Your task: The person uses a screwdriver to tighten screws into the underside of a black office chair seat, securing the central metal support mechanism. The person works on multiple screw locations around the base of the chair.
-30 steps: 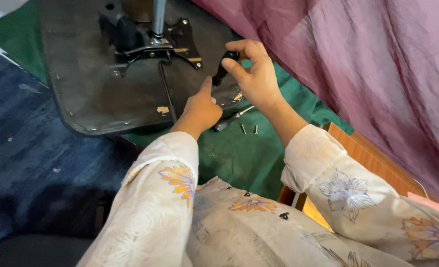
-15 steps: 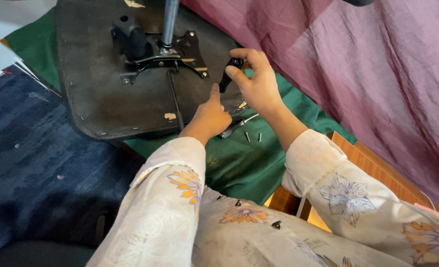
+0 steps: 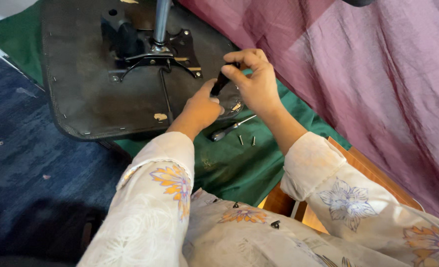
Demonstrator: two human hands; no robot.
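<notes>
Seat bottom [image 3: 91, 94], black and turned underside up, lies on the green cloth [image 3: 229, 168] with its metal bracket [image 3: 155, 57] and chrome post [image 3: 161, 20] facing us. We judge we are at the fitting step: a small black part [image 3: 220, 81] is being set at the near right edge of the seat. Our right hand [image 3: 254, 81] pinches that part between thumb and fingertips, wrist bent down from above. Our left hand [image 3: 199, 109] rests curled against the seat edge just below, thumb up against the part; whether it grips anything we cannot tell. Both forearms reach forward and converge, in pale flowered sleeves. Next, as we see it, the part needs lining up with its hole, then fastening. A screwdriver [image 3: 232, 128] lies just beside our left hand on the cloth, and two screws [image 3: 246, 140] sit near its tip. Pink fabric [image 3: 368, 89] drapes to the right.
</notes>
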